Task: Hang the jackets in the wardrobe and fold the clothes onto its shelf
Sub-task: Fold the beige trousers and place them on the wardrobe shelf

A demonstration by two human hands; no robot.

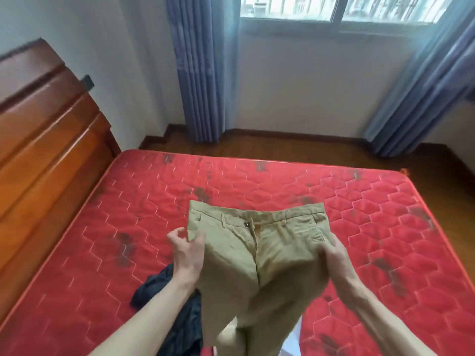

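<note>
While each hand (186, 249) (334, 255) pinches them, trousers' (257, 253) legs cut off below.

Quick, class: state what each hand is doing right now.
Left hand: grips the khaki trousers at one side.
Right hand: grips their other side.

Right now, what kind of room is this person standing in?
Most likely a bedroom. There is a big red mattress with a wooden headboard, and blue curtains hang beside a window. Both hands hold tan trousers over the mattress.
</note>
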